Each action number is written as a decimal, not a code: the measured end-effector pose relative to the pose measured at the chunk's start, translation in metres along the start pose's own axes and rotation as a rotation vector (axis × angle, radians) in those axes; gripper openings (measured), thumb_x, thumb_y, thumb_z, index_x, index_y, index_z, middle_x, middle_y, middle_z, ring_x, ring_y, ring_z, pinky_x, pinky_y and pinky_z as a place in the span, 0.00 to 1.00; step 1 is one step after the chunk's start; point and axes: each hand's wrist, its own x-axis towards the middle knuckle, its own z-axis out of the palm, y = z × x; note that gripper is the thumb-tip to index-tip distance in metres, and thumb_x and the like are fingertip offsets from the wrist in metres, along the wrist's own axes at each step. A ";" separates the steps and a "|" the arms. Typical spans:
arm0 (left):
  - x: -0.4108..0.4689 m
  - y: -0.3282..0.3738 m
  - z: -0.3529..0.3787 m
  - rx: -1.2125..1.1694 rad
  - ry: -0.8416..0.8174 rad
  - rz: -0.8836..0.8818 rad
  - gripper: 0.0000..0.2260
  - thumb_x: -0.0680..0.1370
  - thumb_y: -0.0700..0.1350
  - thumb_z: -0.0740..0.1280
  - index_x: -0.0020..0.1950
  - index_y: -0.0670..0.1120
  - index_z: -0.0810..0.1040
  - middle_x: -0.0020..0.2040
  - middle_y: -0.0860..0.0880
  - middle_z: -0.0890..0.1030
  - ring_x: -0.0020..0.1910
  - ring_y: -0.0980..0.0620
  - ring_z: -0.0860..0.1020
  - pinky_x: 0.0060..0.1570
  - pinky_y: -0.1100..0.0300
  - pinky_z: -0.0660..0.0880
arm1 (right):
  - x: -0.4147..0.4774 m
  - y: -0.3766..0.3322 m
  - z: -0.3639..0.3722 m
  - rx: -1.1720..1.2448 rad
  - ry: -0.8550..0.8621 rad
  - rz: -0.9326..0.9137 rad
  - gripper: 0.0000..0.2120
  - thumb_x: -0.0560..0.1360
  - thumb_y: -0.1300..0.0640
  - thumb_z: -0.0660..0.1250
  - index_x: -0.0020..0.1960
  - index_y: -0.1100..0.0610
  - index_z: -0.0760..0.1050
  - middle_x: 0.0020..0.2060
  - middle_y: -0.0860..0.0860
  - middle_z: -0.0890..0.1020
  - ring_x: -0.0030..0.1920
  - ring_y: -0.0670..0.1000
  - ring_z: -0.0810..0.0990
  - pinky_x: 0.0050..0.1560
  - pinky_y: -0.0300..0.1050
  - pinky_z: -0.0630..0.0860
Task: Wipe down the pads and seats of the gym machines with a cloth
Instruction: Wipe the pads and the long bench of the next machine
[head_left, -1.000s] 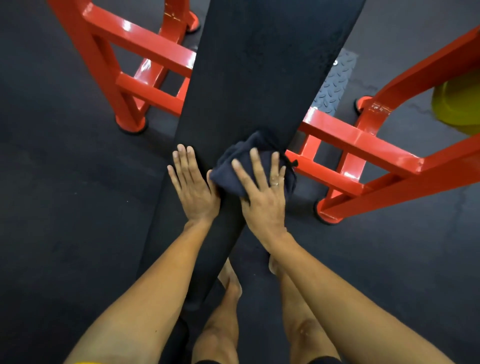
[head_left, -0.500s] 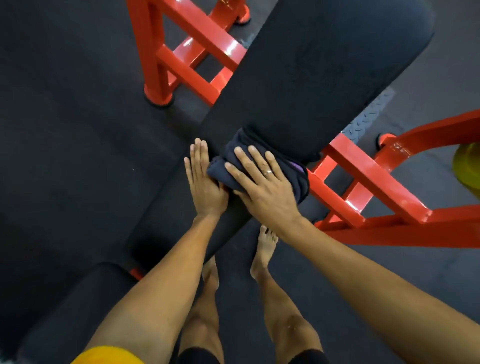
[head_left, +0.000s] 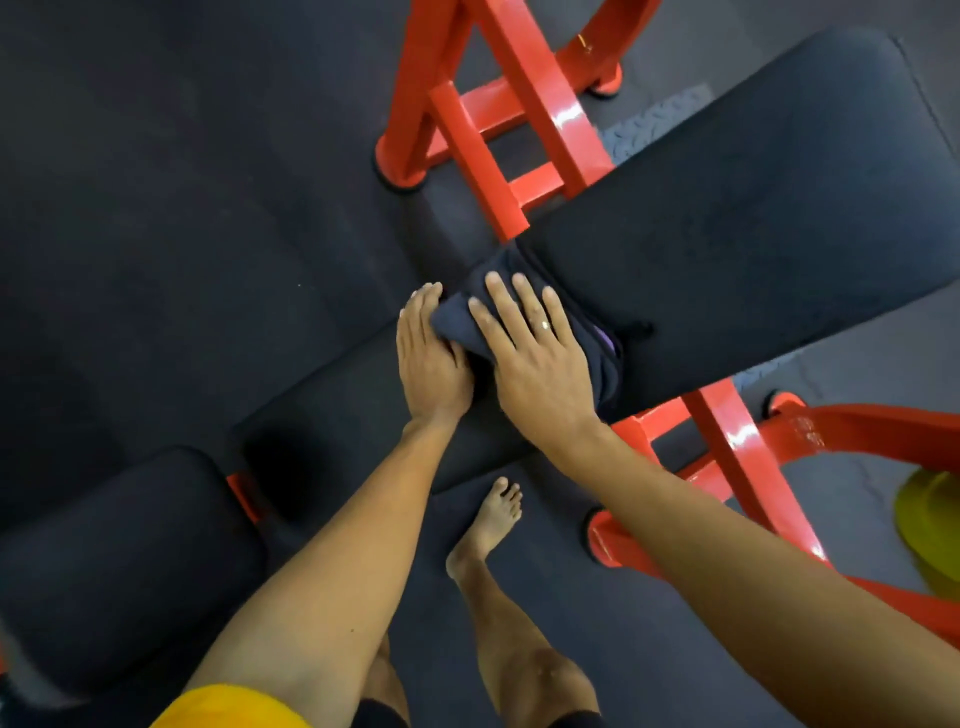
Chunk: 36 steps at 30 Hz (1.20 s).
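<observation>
Both hands lie flat on the black bench pad (head_left: 727, 218) — the right hand (head_left: 535, 358) presses a dark cloth (head_left: 457, 319), the left hand (head_left: 428, 358) beside it.

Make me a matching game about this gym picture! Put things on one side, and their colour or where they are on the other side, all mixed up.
Things:
1 cloth
2 frame
3 ring
4 foot

Colour or place:
A red
B on the floor
C dark blue
D on the right hand

Pairs: 1-C, 2-A, 3-D, 4-B
</observation>
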 end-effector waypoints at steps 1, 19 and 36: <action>0.000 0.000 0.001 0.043 -0.019 0.002 0.22 0.84 0.42 0.59 0.78 0.39 0.63 0.77 0.43 0.67 0.78 0.47 0.62 0.79 0.48 0.55 | -0.017 0.004 -0.002 -0.008 -0.012 -0.027 0.30 0.78 0.62 0.61 0.80 0.59 0.63 0.80 0.59 0.61 0.80 0.62 0.59 0.80 0.60 0.54; -0.002 -0.002 0.008 0.296 -0.011 0.104 0.26 0.85 0.54 0.48 0.71 0.36 0.67 0.68 0.33 0.73 0.72 0.38 0.66 0.78 0.46 0.55 | 0.118 -0.009 -0.017 -0.038 -0.357 -0.078 0.25 0.77 0.41 0.61 0.61 0.59 0.77 0.59 0.57 0.80 0.62 0.60 0.77 0.70 0.56 0.67; 0.002 0.004 0.003 0.118 -0.018 -0.014 0.24 0.83 0.47 0.52 0.76 0.36 0.65 0.74 0.38 0.70 0.75 0.42 0.67 0.79 0.46 0.55 | 0.128 0.015 -0.030 -0.053 -0.277 -0.121 0.19 0.72 0.42 0.65 0.50 0.57 0.81 0.47 0.55 0.83 0.48 0.60 0.83 0.52 0.53 0.73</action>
